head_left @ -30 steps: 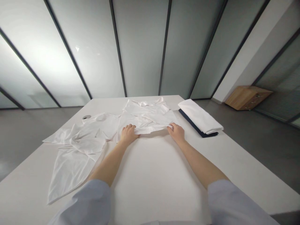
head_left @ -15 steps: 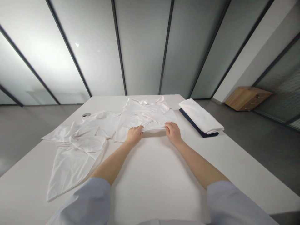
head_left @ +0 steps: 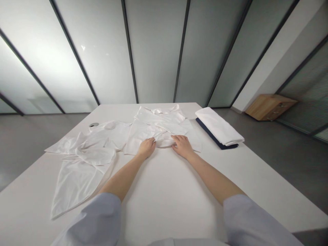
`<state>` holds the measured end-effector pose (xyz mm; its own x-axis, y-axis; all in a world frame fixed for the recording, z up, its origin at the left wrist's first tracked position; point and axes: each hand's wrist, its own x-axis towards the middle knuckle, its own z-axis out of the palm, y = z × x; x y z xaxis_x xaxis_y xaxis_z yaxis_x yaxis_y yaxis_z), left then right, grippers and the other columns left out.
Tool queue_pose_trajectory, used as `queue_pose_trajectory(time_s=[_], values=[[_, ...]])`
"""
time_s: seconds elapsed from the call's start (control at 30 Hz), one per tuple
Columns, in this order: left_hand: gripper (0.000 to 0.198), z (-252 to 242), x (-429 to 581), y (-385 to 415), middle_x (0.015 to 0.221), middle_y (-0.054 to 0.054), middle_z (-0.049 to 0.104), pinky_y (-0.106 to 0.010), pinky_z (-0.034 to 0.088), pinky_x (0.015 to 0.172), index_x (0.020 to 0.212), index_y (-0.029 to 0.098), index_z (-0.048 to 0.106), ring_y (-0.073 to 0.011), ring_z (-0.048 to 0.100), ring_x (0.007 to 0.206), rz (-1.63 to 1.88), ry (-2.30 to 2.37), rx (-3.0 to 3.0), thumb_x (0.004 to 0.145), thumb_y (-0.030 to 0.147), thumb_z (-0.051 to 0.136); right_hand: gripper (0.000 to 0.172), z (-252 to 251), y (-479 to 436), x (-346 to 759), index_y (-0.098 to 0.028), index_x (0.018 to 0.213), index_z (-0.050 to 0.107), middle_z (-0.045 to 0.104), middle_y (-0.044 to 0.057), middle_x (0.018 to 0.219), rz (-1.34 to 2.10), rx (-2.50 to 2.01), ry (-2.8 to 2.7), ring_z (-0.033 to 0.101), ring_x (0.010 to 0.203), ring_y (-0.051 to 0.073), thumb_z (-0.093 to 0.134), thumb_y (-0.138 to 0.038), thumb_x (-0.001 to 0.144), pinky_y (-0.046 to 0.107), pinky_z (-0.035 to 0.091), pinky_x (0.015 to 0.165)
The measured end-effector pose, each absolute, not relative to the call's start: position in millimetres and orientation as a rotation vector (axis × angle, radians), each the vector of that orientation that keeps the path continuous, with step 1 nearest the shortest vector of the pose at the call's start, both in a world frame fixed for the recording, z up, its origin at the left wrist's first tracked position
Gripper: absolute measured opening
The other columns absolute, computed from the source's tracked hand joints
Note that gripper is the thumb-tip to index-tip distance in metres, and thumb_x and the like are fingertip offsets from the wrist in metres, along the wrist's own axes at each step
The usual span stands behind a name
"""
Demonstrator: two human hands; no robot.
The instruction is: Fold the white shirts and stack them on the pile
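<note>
Head: left grip, right on shirt

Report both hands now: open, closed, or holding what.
Left hand: fingers curled on the white shirt; cannot tell if it's gripping.
Right hand: open, fingers lying flat on the shirt, holding nothing visible.

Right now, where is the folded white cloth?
In the head view, the folded white cloth sits on a dark navy cloth near the table's right edge, beside the right hand.
</note>
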<state>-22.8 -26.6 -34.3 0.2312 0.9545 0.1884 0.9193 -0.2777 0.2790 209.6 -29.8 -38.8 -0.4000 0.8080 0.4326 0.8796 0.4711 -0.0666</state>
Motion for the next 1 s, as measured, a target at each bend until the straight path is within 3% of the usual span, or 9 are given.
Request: queue_pose_trajectory(time_s=[0.1, 0.23, 0.3, 0.37, 0.5, 0.57, 0.63, 0.77, 1.0], values=[[0.029, -29.4, -20.7, -34.3, 0.104, -0.008, 0.066, -0.032, 0.044, 0.086, 0.108, 0.019, 0.058, -0.0217, 0.061, 0.1, 0.576, 1.754, 2.517, 0.094, 0.039, 0.042, 0.037, -38.0, -28.6, 209.6, -0.016, 0.12, 0.06, 0.066, 0.011, 0.114, -0.253, -1.363, -2.263, 0.054, 0.108, 0.025, 0.055, -0.019, 0.083, 0.039, 0.035, 0.096], [0.065, -23.8, -7.7, -47.4, 0.123, -0.012, 0.058, -0.04, 0.041, 0.094, 0.128, 0.02, 0.047, -0.0271, 0.053, 0.113, 0.709, 1.552, 2.782, 0.078, 0.061, 0.06, 0.025, -36.6, -29.6, 208.7, -0.018, 0.106, 0.065, 0.068, 0.008, 0.108, -0.272, -1.254, -2.201, 0.056, 0.102, 0.023, 0.053, -0.018, 0.084, 0.037, 0.036, 0.093], [0.065, -23.3, 0.0, -50.9, 0.126, -0.012, 0.056, -0.041, 0.041, 0.095, 0.131, 0.021, 0.045, -0.0275, 0.05, 0.116, 0.688, 1.54, 2.84, 0.078, 0.054, 0.063, 0.02, -35.2, -31.0, 208.9, -0.018, 0.099, 0.066, 0.069, 0.008, 0.105, -0.281, -1.211, -2.188, 0.057, 0.099, 0.022, 0.052, -0.02, 0.085, 0.036, 0.037, 0.092], [0.052, -22.6, 5.0, -51.7, 0.124, -0.011, 0.057, -0.04, 0.041, 0.093, 0.129, 0.021, 0.047, -0.0262, 0.051, 0.115, 0.62, 1.59, 2.854, 0.082, 0.039, 0.062, 0.017, -33.6, -33.1, 208.6, -0.018, 0.094, 0.066, 0.07, 0.008, 0.101, -0.288, -1.205, -2.178, 0.058, 0.097, 0.022, 0.051, -0.023, 0.087, 0.036, 0.037, 0.091], [0.023, -17.4, 5.6, -49.3, 0.107, -0.008, 0.065, -0.035, 0.043, 0.088, 0.109, 0.021, 0.06, -0.022, 0.058, 0.103, 0.434, 1.694, 2.77, 0.088, 0.022, 0.049, 0.026, -31.4, -40.6, 199.5, -0.017, 0.102, 0.065, 0.068, 0.01, 0.105, -0.277, -1.236, -2.2, 0.056, 0.1, 0.024, 0.056, -0.034, 0.085, 0.038, 0.036, 0.092], [0.023, -14.2, 5.3, -48.1, 0.099, -0.008, 0.067, -0.034, 0.044, 0.085, 0.103, 0.02, 0.063, -0.0213, 0.06, 0.098, 0.396, 1.735, 2.711, 0.091, 0.021, 0.043, 0.037, -31.2, -45.1, 190.3, -0.016, 0.112, 0.062, 0.066, 0.011, 0.113, -0.261, -1.252, -2.249, 0.054, 0.105, 0.026, 0.06, -0.039, 0.082, 0.039, 0.035, 0.094], [0.025, -12.2, 5.6, -47.2, 0.097, -0.009, 0.067, -0.034, 0.045, 0.084, 0.102, 0.019, 0.063, -0.0213, 0.061, 0.096, 0.389, 1.741, 2.69, 0.092, 0.021, 0.041, 0.038, -30.8, -48.3, 182.6, -0.018, 0.118, 0.06, 0.064, 0.011, 0.116, -0.24, -1.284, -2.308, 0.053, 0.108, 0.026, 0.058, -0.033, 0.084, 0.04, 0.034, 0.095], [0.023, -10.1, -2.3, -46.9, 0.1, -0.009, 0.067, -0.035, 0.046, 0.083, 0.1, 0.019, 0.064, -0.0224, 0.06, 0.099, 0.245, 1.731, 2.72, 0.088, 0.016, 0.044, 0.036, -27.2, -48.4, 189.2, -0.021, 0.112, 0.064, 0.066, 0.009, 0.115, -0.219, -1.421, -2.357, 0.054, 0.107, 0.024, 0.052, -0.012, 0.079, 0.037, 0.035, 0.093], [0.033, -3.8, -70.3, -55.4, 0.115, -0.009, 0.063, -0.037, 0.048, 0.087, 0.106, 0.022, 0.064, -0.0236, 0.057, 0.108, -0.066, 1.828, 2.681, 0.082, 0.009, 0.045, 0.043, -22.2, -53.3, 257.3, -0.019, 0.106, 0.068, 0.068, 0.009, 0.111, -0.246, -1.675, -2.431, 0.058, 0.103, 0.024, 0.049, -0.003, 0.071, 0.035, 0.039, 0.088]])
